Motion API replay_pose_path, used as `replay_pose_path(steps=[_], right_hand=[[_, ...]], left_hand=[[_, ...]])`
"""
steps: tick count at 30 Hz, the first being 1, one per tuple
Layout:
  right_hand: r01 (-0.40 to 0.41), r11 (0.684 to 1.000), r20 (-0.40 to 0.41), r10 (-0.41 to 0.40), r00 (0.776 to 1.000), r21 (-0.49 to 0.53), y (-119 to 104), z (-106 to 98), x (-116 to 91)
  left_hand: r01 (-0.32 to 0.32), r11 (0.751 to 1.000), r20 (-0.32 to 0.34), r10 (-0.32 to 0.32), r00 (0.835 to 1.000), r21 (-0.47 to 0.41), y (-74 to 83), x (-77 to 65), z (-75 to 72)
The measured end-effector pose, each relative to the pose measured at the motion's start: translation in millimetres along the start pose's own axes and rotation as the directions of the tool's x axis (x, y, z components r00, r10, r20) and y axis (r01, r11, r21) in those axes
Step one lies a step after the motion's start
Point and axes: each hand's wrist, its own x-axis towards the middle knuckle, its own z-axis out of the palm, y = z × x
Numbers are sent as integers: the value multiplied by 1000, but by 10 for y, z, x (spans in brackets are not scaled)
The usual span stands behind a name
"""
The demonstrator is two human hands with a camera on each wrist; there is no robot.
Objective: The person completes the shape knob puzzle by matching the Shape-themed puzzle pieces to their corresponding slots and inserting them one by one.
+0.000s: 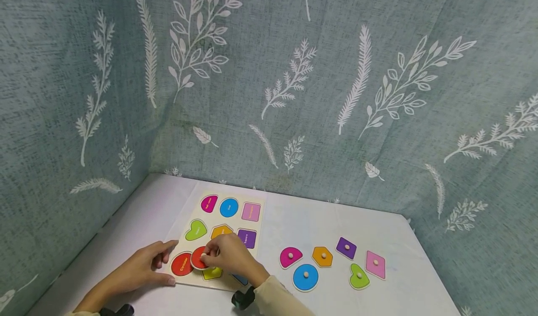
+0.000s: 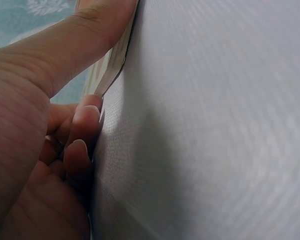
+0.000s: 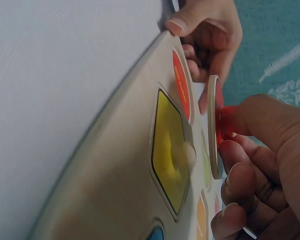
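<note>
Disc (image 1: 196,260), red with a pale rim, hangs tilted off the board (image 1: 214,218), overlapping the right side of the red circular recess (image 1: 182,263); from the right wrist a gap shows beneath it. The right hand (image 1: 233,255) pinches it by the knob between thumb and fingers. Just beside it, a yellow piece (image 3: 165,145) sits in the board. The left hand (image 1: 143,264) grips the board's near-left corner, thumb against the near edge, index finger along the left edge, other fingers curled. Past the board's right edge runs a strip of white table (image 1: 403,241), then six loose knobbed pieces (image 1: 305,278), well inside the table's right edge. Leaf-patterned cloth (image 1: 311,134) rises beyond the far edge.
</note>
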Motion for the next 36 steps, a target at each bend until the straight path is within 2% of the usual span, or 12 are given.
replay_pose_path(steps=[5,17,22,29,36], right_hand=[[13,999,9,-12,1000,-35,-49,54,29],[2,997,16,-1,1000,-73,-109,160,68],[-6,996,18,7,1000,-84,-124,188,100],[-3,989,45,10,999,-148,-179,247,129],[14,984,50,-6,999,-180,-222,292,159]], left_hand=[[14,1000,0,-14,1000,5,8,-2,-3],[-55,998,-10,55,998,0,-8,-7,-18],[-46,999,-16,46,999,3,-1,-4,-28],[-78,997,-14,78,997,-10,11,-42,-20],[-68,998,-15,67,998,-7,9,-42,-14]])
